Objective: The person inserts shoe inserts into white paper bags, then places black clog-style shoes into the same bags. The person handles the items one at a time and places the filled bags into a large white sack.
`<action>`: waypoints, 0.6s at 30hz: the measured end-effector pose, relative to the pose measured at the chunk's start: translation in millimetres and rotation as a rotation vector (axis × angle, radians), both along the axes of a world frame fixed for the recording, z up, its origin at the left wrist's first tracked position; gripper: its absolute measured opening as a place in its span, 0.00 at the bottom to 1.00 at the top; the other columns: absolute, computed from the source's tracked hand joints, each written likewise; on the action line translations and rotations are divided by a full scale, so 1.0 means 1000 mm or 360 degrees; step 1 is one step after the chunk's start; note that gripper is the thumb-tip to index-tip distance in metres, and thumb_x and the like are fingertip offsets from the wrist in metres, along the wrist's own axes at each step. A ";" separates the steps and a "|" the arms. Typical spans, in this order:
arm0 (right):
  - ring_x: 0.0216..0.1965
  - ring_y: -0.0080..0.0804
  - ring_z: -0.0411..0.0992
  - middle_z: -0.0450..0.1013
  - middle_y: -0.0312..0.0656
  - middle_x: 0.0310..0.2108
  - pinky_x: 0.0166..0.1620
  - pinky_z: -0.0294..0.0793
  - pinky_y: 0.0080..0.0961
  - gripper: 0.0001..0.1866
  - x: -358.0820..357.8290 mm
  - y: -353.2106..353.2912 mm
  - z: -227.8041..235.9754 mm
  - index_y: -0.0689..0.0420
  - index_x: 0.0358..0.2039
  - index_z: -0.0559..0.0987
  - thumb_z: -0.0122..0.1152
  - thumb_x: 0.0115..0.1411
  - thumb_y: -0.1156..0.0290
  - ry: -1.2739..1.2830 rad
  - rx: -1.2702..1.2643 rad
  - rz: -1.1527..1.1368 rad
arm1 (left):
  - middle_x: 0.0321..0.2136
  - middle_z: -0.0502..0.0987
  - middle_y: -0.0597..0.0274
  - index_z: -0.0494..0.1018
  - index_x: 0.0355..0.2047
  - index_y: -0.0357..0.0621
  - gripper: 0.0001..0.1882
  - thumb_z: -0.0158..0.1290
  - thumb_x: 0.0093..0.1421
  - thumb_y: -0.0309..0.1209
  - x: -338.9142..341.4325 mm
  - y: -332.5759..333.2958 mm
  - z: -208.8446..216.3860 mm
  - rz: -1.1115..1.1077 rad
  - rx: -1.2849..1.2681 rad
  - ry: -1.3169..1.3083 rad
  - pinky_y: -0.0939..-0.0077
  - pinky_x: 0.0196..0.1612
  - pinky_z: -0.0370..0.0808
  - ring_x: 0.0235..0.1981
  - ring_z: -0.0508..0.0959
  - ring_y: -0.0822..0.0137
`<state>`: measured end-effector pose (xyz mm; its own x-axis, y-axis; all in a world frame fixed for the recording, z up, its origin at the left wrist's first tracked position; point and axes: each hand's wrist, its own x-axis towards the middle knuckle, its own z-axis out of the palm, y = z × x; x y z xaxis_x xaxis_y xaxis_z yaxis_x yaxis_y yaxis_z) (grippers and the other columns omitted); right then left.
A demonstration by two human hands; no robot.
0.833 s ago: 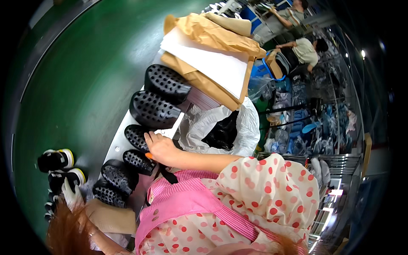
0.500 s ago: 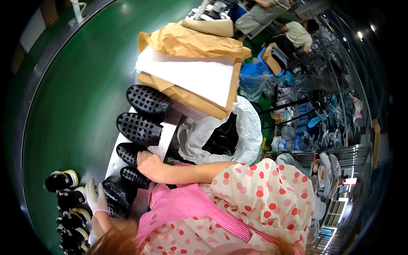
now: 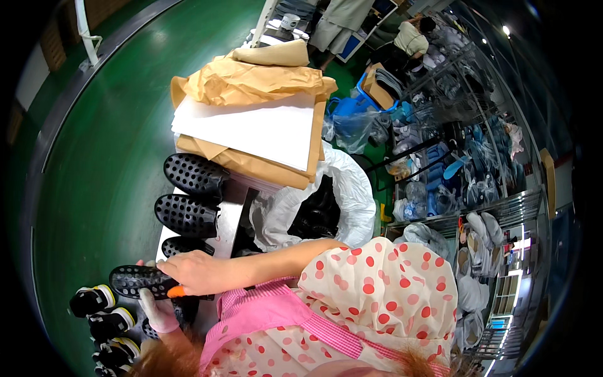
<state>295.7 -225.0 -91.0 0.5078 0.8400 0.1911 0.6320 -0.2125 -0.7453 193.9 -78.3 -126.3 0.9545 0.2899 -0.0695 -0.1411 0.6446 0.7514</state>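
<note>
Both hands are on a black clog [image 3: 133, 281] with round holes, lying sideways over the near end of the pale bench [image 3: 230, 217]. My left hand [image 3: 158, 315], in a white glove, grips it from below with the thumb against its near side. My right hand [image 3: 200, 273] closes on its right end; an orange cover shows on one finger. Just beyond the hands sits another clog [image 3: 179, 245], partly hidden by my right hand. Two larger perforated black clogs [image 3: 185, 215] lie farther up the bench. Under my forearms more black footwear [image 3: 186, 310] is partly hidden.
A stack of white sheets [image 3: 248, 129] with crumpled brown paper [image 3: 257, 81] covers the bench's far end. Right of it stands a white bag [image 3: 357, 198] with glossy black things inside. Black sneakers [image 3: 112, 324] line the lower left. Loaded racks [image 3: 496, 207] fill the right; two people are behind.
My left hand has moved right and taken hold of a clog. My right hand has shifted left and nearer, onto the same clog. The whole view has shifted slightly.
</note>
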 end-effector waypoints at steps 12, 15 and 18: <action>0.22 0.48 0.73 0.71 0.48 0.20 0.25 0.71 0.40 0.15 -0.013 0.108 -0.008 0.58 0.26 0.70 0.65 0.51 0.63 -0.0158 -0.0198 0.0313 | 0.44 0.72 0.57 0.63 0.56 0.39 0.25 0.52 0.64 0.38 -0.047 0.073 -0.038 0.0511 -0.0363 0.0203 0.65 0.52 0.71 0.45 0.73 0.63; 0.23 0.49 0.73 0.71 0.48 0.21 0.26 0.71 0.40 0.12 -0.023 0.139 -0.016 0.58 0.28 0.69 0.64 0.50 0.68 -0.0048 -0.0283 0.0382 | 0.48 0.74 0.54 0.62 0.57 0.36 0.28 0.50 0.65 0.44 -0.074 0.096 -0.043 0.0411 -0.0486 0.0306 0.59 0.56 0.69 0.50 0.74 0.61; 0.24 0.53 0.73 0.72 0.50 0.21 0.29 0.72 0.43 0.11 -0.029 0.177 -0.026 0.60 0.26 0.71 0.63 0.50 0.69 -0.0098 -0.0399 0.0479 | 0.46 0.75 0.52 0.65 0.55 0.35 0.24 0.49 0.66 0.41 -0.101 0.127 -0.033 0.0457 -0.0078 0.1014 0.65 0.49 0.74 0.46 0.77 0.61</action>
<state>266.3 -47.8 -117.4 0.2260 0.9740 -0.0166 0.7358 -0.1818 -0.6524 92.7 49.0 -159.0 0.6095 0.5068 -0.6096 0.1475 0.6831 0.7153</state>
